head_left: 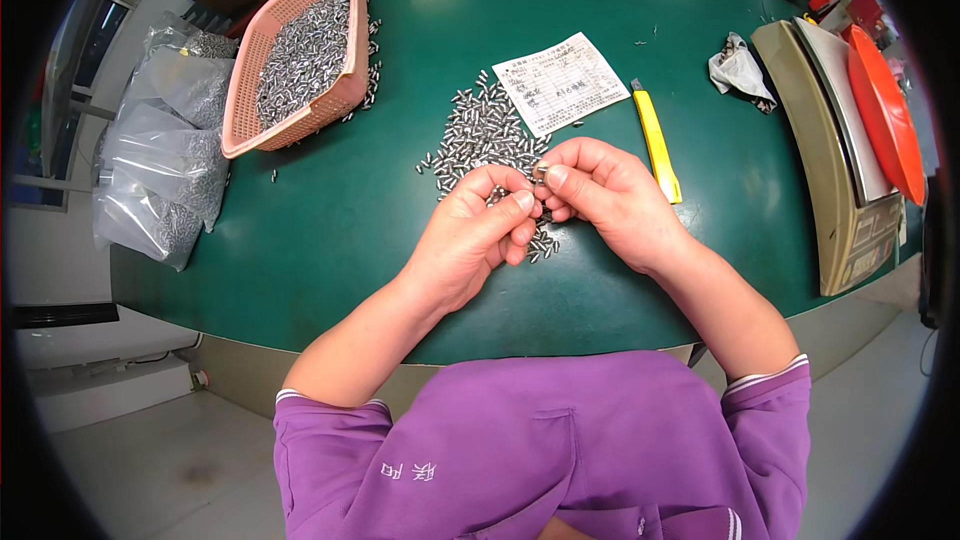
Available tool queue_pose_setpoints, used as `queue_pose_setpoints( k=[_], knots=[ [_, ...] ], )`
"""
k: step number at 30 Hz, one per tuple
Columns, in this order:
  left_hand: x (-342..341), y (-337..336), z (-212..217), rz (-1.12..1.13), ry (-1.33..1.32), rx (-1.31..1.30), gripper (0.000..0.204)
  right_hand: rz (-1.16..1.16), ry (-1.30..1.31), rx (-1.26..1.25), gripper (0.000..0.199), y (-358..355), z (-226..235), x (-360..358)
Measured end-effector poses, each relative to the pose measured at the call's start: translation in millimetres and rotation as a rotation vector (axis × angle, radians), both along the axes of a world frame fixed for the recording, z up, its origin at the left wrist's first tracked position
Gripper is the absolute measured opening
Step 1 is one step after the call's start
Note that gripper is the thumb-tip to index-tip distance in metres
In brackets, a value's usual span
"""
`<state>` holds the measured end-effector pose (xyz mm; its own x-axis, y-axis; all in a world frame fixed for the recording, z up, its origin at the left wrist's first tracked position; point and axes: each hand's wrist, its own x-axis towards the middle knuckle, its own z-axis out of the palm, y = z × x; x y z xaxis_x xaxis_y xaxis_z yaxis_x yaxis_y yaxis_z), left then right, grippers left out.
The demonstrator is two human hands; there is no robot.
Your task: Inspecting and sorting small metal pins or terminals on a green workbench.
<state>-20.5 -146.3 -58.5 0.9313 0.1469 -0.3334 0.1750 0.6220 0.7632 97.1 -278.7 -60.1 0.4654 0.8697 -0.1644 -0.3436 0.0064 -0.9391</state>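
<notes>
Both hands meet over a loose pile of small shiny metal pins (488,132) on the green table. My right hand (615,202) is closed, and its thumb and forefinger pinch one small metal pin (541,171). Beside it, almost touching, my left hand (468,230) is also closed, thumb tip against the curled fingers. Whatever those left fingers hold is hidden. Part of the pile shows below and between the hands.
A pink plastic basket (350,90) full of similar pins stands at the far left, beside bulging clear bags (160,180). Past the pile lie a written paper slip (562,83) and a yellow utility knife (655,145). A beige scale (815,150) with a red dish (885,115) stands right.
</notes>
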Motion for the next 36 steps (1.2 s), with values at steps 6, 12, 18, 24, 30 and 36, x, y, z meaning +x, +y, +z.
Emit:
queue_pose_setpoints(
  k=[6, 12, 18, 24, 30, 36],
  knots=[
    [-0.4, -0.6, 0.5, -0.01, -0.003, -0.01, 0.01, -0.004, -0.016, 0.027, 0.015, 0.5, 2.4, -0.2],
    [-0.4, -0.3, 0.5, -0.008, 0.001, -0.006, 0.011, -0.013, -0.038, 0.055, 0.015, 0.8, 2.6, -0.8],
    [-0.4, -0.2, 1.0, -0.004, -0.007, -0.009, 0.011, -0.034, -0.038, 0.12, 0.015, 2.3, -0.8, -2.3],
    [-0.8, 0.2, -0.6, 0.002, -0.018, -0.002, 0.011, -0.015, -0.119, 0.079, 0.014, 2.9, -3.3, -3.0],
    [0.1, -0.9, -0.5, -0.008, -0.005, -0.005, 0.011, -0.017, -0.217, 0.097, 0.014, 2.8, -6.4, -4.8],
    [-0.4, -1.8, -0.9, -0.033, 0.014, -0.026, 0.013, 0.06, -0.166, 0.085, 0.014, 1.7, -3.2, -5.4]
  ],
)
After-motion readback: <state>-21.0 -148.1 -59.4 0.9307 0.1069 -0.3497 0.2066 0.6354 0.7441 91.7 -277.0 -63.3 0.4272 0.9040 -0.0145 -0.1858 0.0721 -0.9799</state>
